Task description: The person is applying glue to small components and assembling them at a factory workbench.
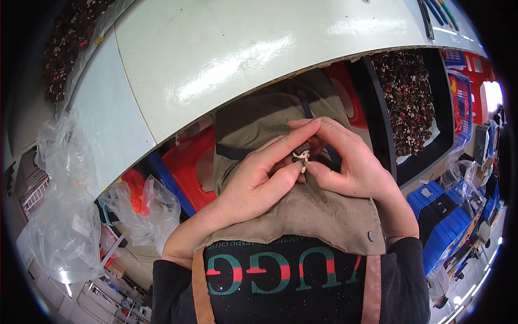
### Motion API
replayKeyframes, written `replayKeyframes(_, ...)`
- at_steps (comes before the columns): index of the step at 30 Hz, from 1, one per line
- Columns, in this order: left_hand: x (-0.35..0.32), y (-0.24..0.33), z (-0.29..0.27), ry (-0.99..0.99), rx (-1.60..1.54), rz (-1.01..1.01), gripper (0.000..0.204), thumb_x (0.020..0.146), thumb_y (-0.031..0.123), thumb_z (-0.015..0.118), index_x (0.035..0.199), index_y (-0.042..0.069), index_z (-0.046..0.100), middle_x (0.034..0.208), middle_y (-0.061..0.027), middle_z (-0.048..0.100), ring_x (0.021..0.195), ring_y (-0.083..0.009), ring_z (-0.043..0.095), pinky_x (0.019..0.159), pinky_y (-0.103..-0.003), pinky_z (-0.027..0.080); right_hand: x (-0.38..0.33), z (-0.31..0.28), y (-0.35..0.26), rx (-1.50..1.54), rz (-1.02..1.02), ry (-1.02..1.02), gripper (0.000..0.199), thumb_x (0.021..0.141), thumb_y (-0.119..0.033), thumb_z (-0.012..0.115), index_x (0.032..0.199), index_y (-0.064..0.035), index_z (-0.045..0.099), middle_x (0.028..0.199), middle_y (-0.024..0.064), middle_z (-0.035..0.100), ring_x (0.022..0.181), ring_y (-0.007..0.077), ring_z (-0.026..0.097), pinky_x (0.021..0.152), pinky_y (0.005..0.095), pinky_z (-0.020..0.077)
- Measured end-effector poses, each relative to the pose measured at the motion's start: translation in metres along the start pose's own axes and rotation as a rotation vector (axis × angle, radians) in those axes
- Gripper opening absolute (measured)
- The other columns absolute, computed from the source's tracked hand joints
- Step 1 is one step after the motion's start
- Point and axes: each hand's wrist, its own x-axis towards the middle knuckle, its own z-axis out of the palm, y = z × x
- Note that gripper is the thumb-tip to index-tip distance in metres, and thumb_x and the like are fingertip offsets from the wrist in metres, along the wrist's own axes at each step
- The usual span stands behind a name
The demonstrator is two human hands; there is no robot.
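Note:
A small doll-like figurine [302, 153] with dark brown hair, a touch of red on top and a pale face is held between my two hands, above the apron on my lap. My left hand [272, 167] pinches it from the left, thumb at its lower part. From the right, my right hand [345, 159] grips it too, its thumb tip close to the left one. The fingers of both hands arch over and meet above the figurine, hiding its back and some of its body.
A white table [216, 48] curves across in front of me. On my right stands a black tray [386, 108] full of small dark, red and cream figurines [406, 97]; more figurines [73, 43] lie at the far left. Blue crates [440, 221] and clear plastic bags [67, 200] flank me.

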Motion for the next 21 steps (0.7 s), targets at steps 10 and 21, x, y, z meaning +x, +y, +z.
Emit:
replayKeyframes(10, 0.001, -0.004, 0.001, 0.004, 0.087, 0.069, 0.058, 0.083, -0.001, 0.045, 0.139, 0.014, 0.039, 0.126, -0.0044, 0.053, 0.079, -0.0060, 0.049, 0.071, -0.020, 0.042, -0.002, 0.011, 0.003, -0.048, -0.098, 0.095, 0.034, 0.071, -0.007, 0.061, 0.102, 0.0019, 0.050, 0.088, 0.0116, 0.051, 0.074, 0.0224, 0.055, 0.066, 0.0316, 0.0466)
replayKeyframes(21, 0.002, 0.012, 0.002, 0.026, 0.286, 0.177, 0.056, 0.080, -0.001, 0.046, 0.135, 0.010, 0.043, 0.120, -0.0108, 0.056, 0.095, -0.0146, 0.057, 0.080, -0.025, 0.044, 0.003, 0.004, -0.005, -0.135, -0.138, 0.050, 0.045, 0.070, -0.011, 0.061, 0.112, 0.0021, 0.050, 0.103, 0.0117, 0.052, 0.082, 0.0191, 0.053, 0.071, 0.0281, 0.0466)
